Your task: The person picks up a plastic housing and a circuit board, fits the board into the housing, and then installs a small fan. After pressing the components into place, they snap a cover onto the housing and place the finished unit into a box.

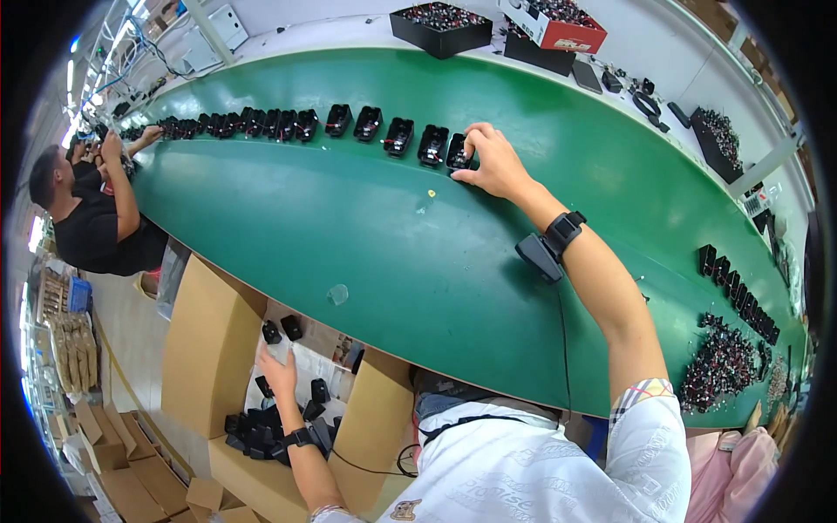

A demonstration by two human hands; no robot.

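At the near end of a row on the green table, my right hand (493, 164) has its thumb and fingers on opposite sides of an open black plastic housing (457, 152). Small parts and wires show inside that row's housings, including the neighbouring housing (432, 146). My left hand (278, 376) is down in a cardboard box (207, 349) beside the table, thumb and fingers apart. Just beyond its fingertips lie two black plastic pieces (291, 328). A heap of black plastic pieces (256, 434) sits under my left wrist.
The green table (392, 244) curves across the view. Another person (105, 205) works at its far left end. On the right are a pile of small wired parts (722, 364) and a second row of black housings (738, 292). Filled boxes (441, 30) stand along the back.
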